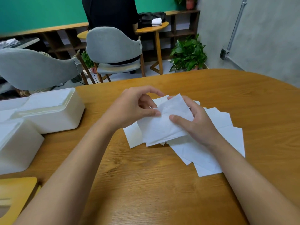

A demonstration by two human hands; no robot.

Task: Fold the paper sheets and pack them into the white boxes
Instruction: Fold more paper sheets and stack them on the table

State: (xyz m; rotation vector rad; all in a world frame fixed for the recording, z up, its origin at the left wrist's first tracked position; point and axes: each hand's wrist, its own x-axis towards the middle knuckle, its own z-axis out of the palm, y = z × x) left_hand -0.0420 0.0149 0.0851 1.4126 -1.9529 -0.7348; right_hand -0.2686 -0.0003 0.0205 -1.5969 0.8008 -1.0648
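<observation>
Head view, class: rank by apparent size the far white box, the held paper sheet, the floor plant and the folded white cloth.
1. far white box
2. held paper sheet
3. floor plant, farther away, so its true size is unsure
4. folded white cloth

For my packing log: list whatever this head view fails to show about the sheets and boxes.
Head view, count of loose white paper sheets: the held white paper sheet, left hand and right hand cover the pile.
Head view, nearer white rectangular plastic box: left edge cuts it off.
Head view, yellow flat object: corner crops it.
</observation>
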